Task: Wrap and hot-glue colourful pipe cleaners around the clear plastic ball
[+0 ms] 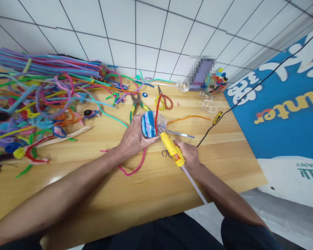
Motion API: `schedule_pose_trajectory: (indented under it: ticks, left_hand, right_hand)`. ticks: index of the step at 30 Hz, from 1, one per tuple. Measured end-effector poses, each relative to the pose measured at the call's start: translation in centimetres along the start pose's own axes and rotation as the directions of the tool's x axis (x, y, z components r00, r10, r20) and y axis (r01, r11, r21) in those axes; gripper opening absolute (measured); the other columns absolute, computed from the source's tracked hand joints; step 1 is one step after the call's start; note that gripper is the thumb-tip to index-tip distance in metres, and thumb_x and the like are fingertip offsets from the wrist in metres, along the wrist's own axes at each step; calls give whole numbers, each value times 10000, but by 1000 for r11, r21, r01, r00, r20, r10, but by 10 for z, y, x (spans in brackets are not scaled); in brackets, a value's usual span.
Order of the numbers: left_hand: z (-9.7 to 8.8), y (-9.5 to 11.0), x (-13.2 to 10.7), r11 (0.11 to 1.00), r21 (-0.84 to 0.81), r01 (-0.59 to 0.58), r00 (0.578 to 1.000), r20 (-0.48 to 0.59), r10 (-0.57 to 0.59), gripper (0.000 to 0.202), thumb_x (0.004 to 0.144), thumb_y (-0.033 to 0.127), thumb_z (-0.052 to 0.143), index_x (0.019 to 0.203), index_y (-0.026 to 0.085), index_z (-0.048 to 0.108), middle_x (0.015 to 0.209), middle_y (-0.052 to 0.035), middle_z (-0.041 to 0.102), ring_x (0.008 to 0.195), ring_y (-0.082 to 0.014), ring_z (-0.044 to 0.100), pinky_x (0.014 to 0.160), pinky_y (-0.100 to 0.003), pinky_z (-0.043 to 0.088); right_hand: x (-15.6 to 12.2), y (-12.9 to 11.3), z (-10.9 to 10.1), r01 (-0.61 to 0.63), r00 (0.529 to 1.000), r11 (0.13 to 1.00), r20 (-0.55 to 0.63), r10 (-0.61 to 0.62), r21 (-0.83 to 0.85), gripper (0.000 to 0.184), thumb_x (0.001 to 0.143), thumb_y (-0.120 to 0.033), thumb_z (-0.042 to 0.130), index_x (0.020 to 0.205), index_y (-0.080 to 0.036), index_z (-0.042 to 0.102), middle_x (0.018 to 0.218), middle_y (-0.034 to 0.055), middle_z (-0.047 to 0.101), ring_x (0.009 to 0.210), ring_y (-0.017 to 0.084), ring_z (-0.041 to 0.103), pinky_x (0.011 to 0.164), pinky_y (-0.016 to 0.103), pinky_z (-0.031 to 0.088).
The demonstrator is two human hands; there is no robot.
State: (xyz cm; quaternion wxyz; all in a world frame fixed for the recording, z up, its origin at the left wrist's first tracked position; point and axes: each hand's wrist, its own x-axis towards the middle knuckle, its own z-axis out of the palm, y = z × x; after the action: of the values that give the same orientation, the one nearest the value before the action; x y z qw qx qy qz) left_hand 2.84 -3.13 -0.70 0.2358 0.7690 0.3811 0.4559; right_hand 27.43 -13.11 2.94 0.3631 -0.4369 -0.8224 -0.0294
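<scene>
My left hand is closed around a ball wrapped in blue, pink and white pipe cleaners, with a clear part showing at its right side. A red pipe cleaner arches up over the ball. My right hand grips a yellow hot glue gun, its nozzle touching the ball's clear part. A translucent glue stick juts from the gun's back. Both hands are over the wooden table.
A big heap of coloured pipe cleaners covers the table's left. Pliers, scissors, a metal tool, clear plastic balls, a finished craft and a black cord lie behind. A blue banner stands right.
</scene>
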Motion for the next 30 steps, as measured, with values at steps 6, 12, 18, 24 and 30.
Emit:
schedule_pose_trajectory:
  ticks: [6,12,18,24,30]
  left_hand:
    - [1,0,1,1000,-12,-3,1000,-12,3,882,815,553,951,1510,268,488,1363,-159,677,1285,-395,709,1091,-636,636]
    - [2,-4,-2,1000,-3,2,1000,-9,-2,920,802,584,954,1526,282,472,1387,-154,672,1297,-391,705,1116,-643,630]
    - [2,-3,-3,1000,1,20,1000,-1,-20,916,789,532,966,1519,285,469,1431,-173,660,1353,-418,682,1126,-664,626]
    - [1,-1,-1,1000,-12,26,1000,11,-25,930,778,509,979,1523,300,464,1431,-159,657,1349,-404,682,1142,-652,618]
    - [2,-2,-3,999,19,30,1000,0,-30,949,780,528,975,1538,284,457,1397,-166,659,1302,-406,694,1104,-652,635]
  right_hand:
    - [1,-2,-2,30,999,999,32,-30,-25,144,1109,-269,598,1187,-178,678,773,24,786,567,159,691,593,276,499]
    - [1,-2,0,20,998,997,52,-16,-77,190,1124,-316,566,1183,-188,694,766,19,776,567,158,687,597,283,512]
    - [4,2,3,8,999,999,39,-7,-42,160,1078,-258,618,1206,-193,691,767,18,786,582,176,719,608,284,545]
    - [-2,5,1,-25,1000,1000,10,25,11,188,1095,-302,597,1231,-222,698,837,31,832,641,193,764,635,294,585]
    - [1,2,-4,9,997,1000,76,-9,2,183,1088,-263,610,1227,-191,706,793,26,803,569,164,709,607,280,545]
